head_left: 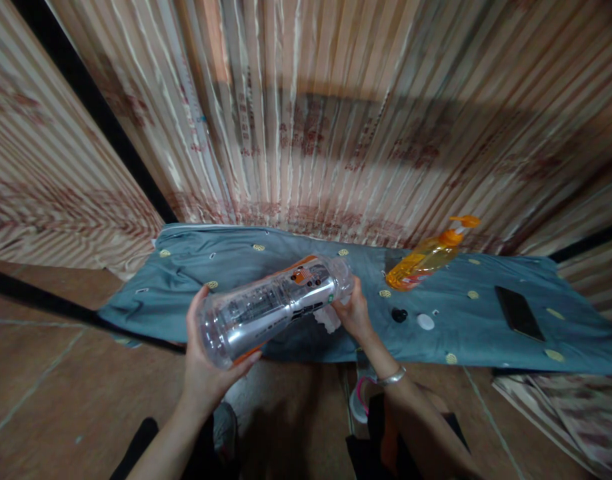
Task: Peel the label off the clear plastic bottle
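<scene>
A large clear plastic bottle point(279, 303) with a silver and orange label is held tilted in front of me, its base toward the left. My left hand point(206, 360) wraps around the base end. At the neck end, my right hand point(355, 310) has its fingers closed around the bottle; a silver bracelet point(392, 377) sits on that wrist. A crumpled white tissue point(328, 319) shows just under the bottle by the right hand; whether the fingers touch it I cannot tell. The bottle's mouth is hidden by the right hand.
Teal cloth point(306, 347) covers the low surface. An orange pump bottle point(426, 260) stands on it at the right, near a small black object point(399, 315), a white round cap point(425, 322) and a dark phone point(519, 313). Striped curtains point(306, 133) hang behind, with black poles point(96, 107) at the side.
</scene>
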The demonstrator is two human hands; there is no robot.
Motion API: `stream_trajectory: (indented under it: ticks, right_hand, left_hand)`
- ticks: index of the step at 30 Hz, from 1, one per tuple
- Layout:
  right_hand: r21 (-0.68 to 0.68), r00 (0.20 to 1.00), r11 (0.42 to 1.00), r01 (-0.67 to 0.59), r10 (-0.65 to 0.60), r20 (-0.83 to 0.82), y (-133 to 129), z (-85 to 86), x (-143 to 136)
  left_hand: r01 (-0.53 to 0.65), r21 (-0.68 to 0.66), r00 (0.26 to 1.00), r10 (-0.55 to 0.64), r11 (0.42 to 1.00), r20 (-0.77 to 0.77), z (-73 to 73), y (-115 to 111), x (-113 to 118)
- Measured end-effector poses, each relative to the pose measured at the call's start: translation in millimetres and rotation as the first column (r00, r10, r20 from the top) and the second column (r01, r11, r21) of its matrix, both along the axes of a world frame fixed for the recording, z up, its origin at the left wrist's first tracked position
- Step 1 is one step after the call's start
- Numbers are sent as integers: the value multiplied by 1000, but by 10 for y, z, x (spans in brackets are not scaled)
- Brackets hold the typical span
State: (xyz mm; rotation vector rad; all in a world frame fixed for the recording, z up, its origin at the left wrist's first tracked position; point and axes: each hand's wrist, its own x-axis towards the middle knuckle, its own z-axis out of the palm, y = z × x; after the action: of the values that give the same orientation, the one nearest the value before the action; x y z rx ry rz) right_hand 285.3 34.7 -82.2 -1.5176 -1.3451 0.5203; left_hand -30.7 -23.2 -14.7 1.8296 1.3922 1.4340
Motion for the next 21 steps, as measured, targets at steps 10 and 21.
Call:
stream_trajectory:
  ticks: [10,21]
  right_hand:
    - [-16,1000,1000,9,-9,9,-7,-18,13]
    - [-29,999,999,37,-36,36,3,-52,20]
  left_hand:
    - [23,1,1000,-23,1000,-2,23,-3,23]
    - [0,-33,998,2,999,67,57,1,55]
